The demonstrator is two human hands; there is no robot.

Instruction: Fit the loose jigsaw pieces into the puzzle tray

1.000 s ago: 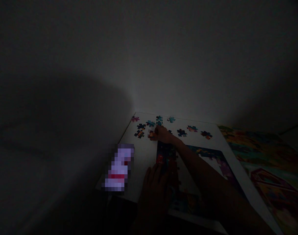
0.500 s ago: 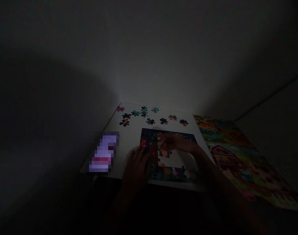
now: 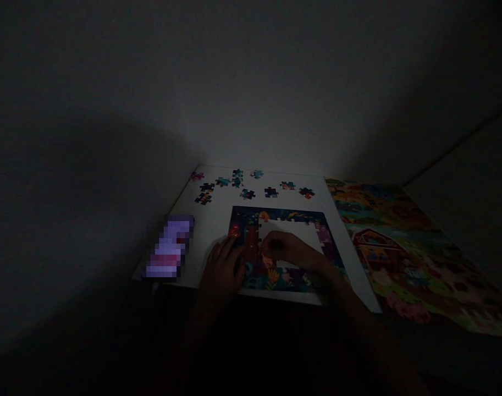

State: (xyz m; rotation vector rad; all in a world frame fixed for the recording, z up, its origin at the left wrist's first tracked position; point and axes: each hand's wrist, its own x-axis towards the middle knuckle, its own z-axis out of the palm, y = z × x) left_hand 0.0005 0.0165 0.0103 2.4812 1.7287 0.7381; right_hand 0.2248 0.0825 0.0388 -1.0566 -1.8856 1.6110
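Note:
A jigsaw puzzle (image 3: 251, 242) lies on a white tabletop, its border joined around a white middle. My right hand (image 3: 290, 248) is bent over that middle, thumb and fingers pinched on an orange puzzle piece (image 3: 268, 259) near the inner lower left of the border. The fingers partly cover the piece, and I cannot tell whether it is seated. My left hand (image 3: 224, 267) lies flat with fingers stretched, fingertips on the puzzle's left edge beside a red figure (image 3: 235, 230). It holds nothing.
Several loose puzzle pieces (image 3: 247, 193) are scattered along the back of the white table (image 3: 185, 242). A blurred-out, purple-lit rectangular object (image 3: 168, 247) rests at the left edge. On the right is a colourful farm picture (image 3: 382, 253). Walls rise behind; the light is dim.
My right hand has moved down toward the near side of the puzzle with the orange piece. My left hand stays at the left edge. The view has shifted slightly.

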